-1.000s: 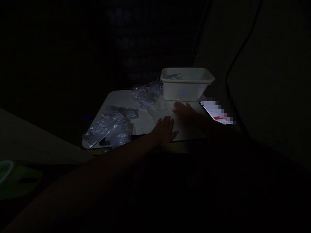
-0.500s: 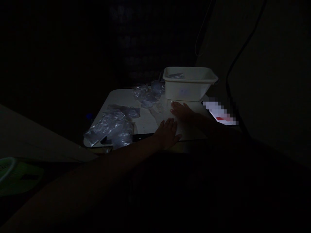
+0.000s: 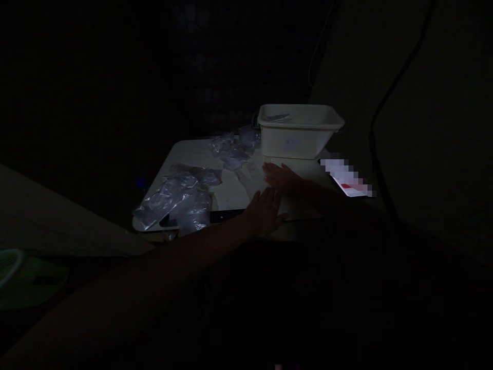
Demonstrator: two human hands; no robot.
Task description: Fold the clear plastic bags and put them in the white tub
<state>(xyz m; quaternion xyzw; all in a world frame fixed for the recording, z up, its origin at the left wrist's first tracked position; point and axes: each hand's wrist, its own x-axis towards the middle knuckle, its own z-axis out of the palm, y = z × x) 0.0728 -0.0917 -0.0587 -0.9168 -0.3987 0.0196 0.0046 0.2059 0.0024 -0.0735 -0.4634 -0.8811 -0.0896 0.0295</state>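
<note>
In dim light, my left hand (image 3: 264, 209) lies flat near the front edge of a white table (image 3: 188, 150), fingers stretched out and thumb apart. Just beyond it is my right hand (image 3: 282, 178), also flat, its fingers pointing left. A thin clear plastic sheet or bag (image 3: 243, 177) shows on the tabletop left of the fingers; how far it runs under my palms I cannot tell. To the left lies a heap of crumpled clear plastic bags (image 3: 177, 198). Another clump of clear plastic (image 3: 233, 151) sits farther back.
A white plastic tub (image 3: 290, 143) with a few flat pieces inside stands at the back right. Right of it lies a lit phone-like screen (image 3: 346, 180), partly blurred out. A dark cable (image 3: 398, 77) hangs on the right. A green basket (image 3: 33, 282) is low on the left.
My right hand has slid a little to the left, closer to the fingers of my left hand. My left hand stays nearly where it was.
</note>
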